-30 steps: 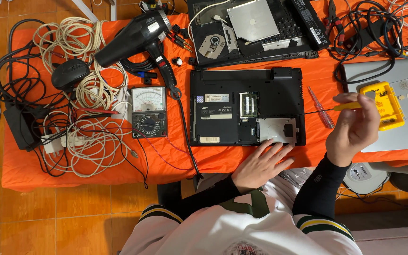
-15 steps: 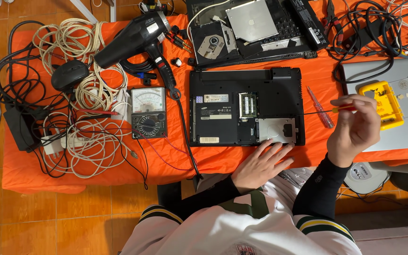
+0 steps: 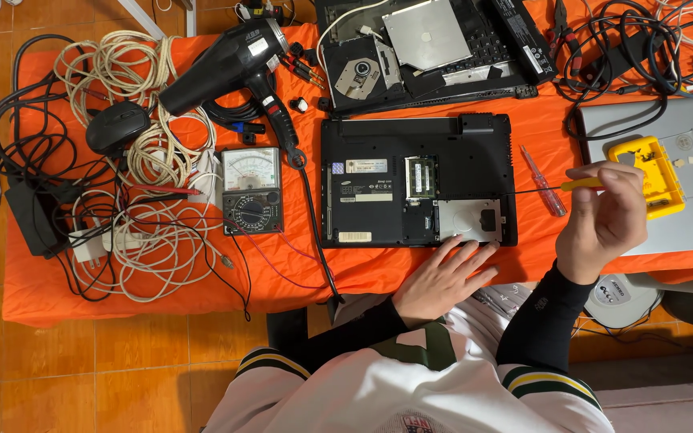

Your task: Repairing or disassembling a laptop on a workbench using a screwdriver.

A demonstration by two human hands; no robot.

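Note:
A black laptop (image 3: 411, 176) lies upside down on the orange cloth (image 3: 162, 289), its bottom panels opened. My left hand (image 3: 443, 277) rests flat at the laptop's near edge, fingertips on the silver drive bay. My right hand (image 3: 603, 220) is raised to the right of the laptop and pinches a yellow-handled screwdriver (image 3: 579, 184), whose thin shaft points left toward the laptop's right edge. A red screwdriver (image 3: 543, 170) lies on the cloth between the laptop and my right hand.
A yellow parts tray (image 3: 653, 170) sits on a silver laptop (image 3: 683, 216) at right. A second dismantled laptop (image 3: 435, 48) lies behind. A black hair dryer (image 3: 226, 60), analog multimeter (image 3: 251, 191), mouse (image 3: 116, 127) and coils of cable (image 3: 146, 232) fill the left.
My right hand has carried the yellow screwdriver left and down, away from the yellow tray toward the laptop's right edge. My left hand has stayed in place.

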